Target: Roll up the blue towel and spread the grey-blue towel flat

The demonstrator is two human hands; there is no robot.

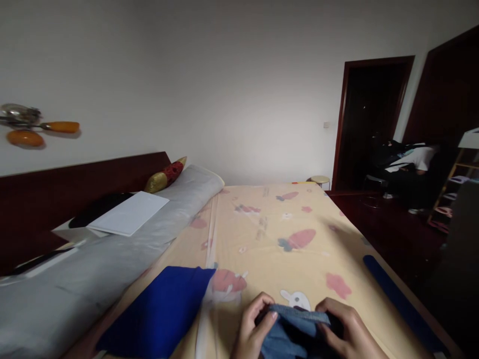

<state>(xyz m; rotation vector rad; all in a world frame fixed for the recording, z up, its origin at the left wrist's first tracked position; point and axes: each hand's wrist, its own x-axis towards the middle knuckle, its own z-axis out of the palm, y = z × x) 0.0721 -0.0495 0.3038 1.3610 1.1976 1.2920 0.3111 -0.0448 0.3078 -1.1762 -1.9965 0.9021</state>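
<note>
A blue denim garment [286, 331] is gathered between my hands at the bottom of the head view. My left hand [258, 326] pinches its upper edge between thumb and fingers. On the other side, my right hand [344, 326] grips the same edge, thumb low and fingers curled over it. The edge runs taut from hand to hand, while the lower cloth hangs in dark folds and leaves the frame. Left of my hands, a folded royal-blue cloth [160, 309] lies flat. Beneath everything is a cream bedsheet [258, 259] printed with carrots and rabbits.
A long dark-blue strip [400, 304] lies along the bed's right edge. Grey bedding [123, 254] holds a white flat panel [129, 213] and a red-and-gold pillow [166, 174] near the headboard [75, 187]. At right are a shelf rack [447, 184], a round stool [320, 179] and a clothes-covered chair [404, 159].
</note>
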